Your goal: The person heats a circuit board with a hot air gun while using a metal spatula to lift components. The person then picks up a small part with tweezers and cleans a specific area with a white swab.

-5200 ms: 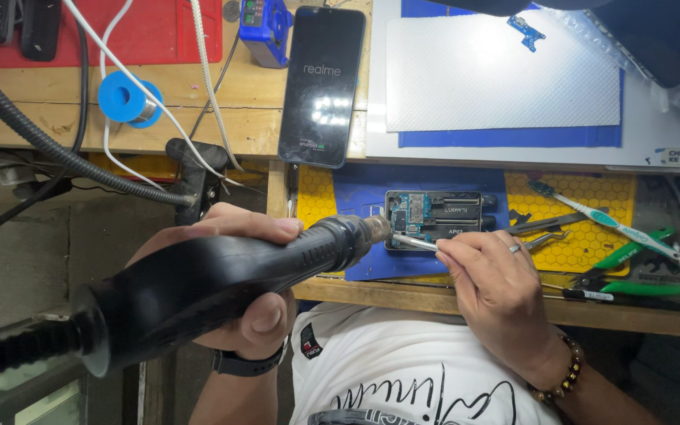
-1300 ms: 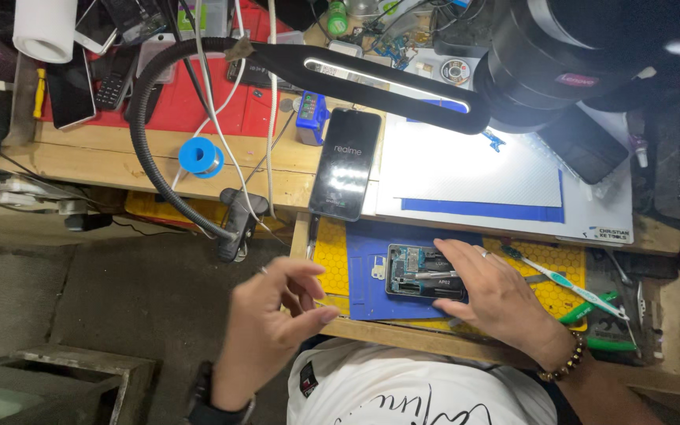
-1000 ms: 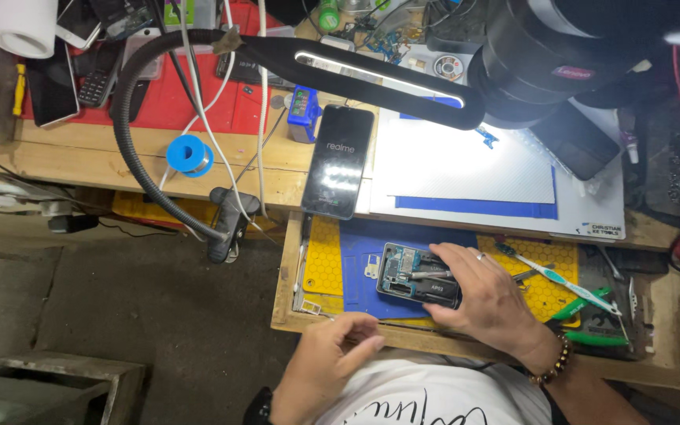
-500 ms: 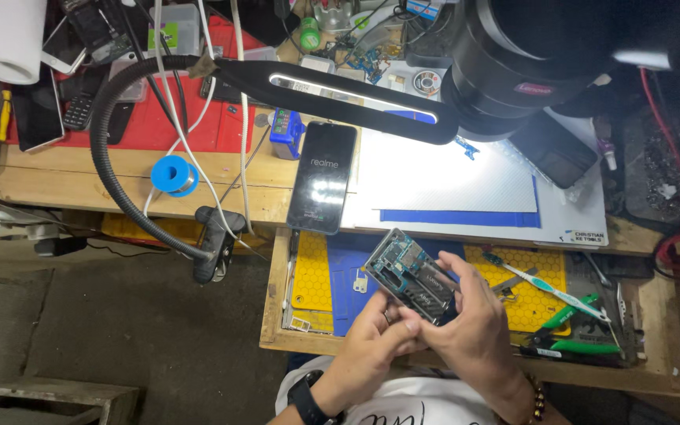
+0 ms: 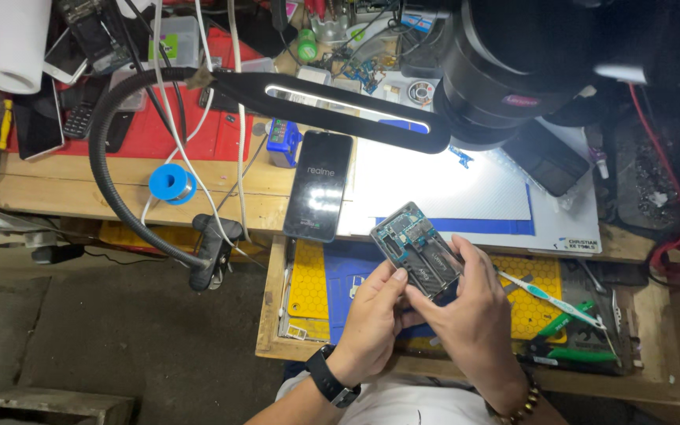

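Now I had lifted the opened phone (image 5: pixel 417 250) off the blue mat (image 5: pixel 353 277); both hands, left (image 5: pixel 374 324) and right (image 5: pixel 474 321), gripped it with closed fingers, ready for inspection.

Glossy black glass phone (image 5: pixel 319 186), rough wooden bench (image 5: pixel 72 191), matt yellow rubber mat (image 5: pixel 308 281).

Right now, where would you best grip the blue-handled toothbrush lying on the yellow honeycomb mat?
Grip the white-and-blue toothbrush by its long handle, mid-length, coming from above with fingers across its narrow width. It lies flat and diagonal on the yellow honeycomb mat, right of the right hand, and its handle looks uncovered.
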